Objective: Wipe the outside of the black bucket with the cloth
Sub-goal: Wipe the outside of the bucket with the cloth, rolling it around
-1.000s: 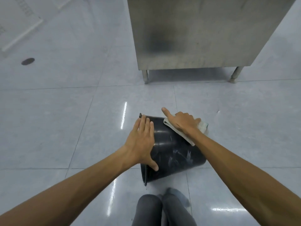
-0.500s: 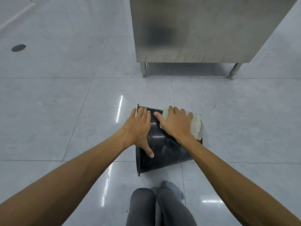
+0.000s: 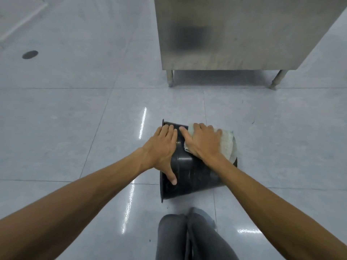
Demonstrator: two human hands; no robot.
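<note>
Cloth [image 3: 228, 145] on bucket [image 3: 189, 177], right.

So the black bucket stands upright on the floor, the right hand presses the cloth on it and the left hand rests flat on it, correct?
Not upright: the head view shows the black bucket lying on its side on the floor. The right hand does press the cloth on it and the left hand rests flat on it.

Left grip [image 3: 161, 149] and right grip [image 3: 203, 142] both lie flat, palms down.
</note>
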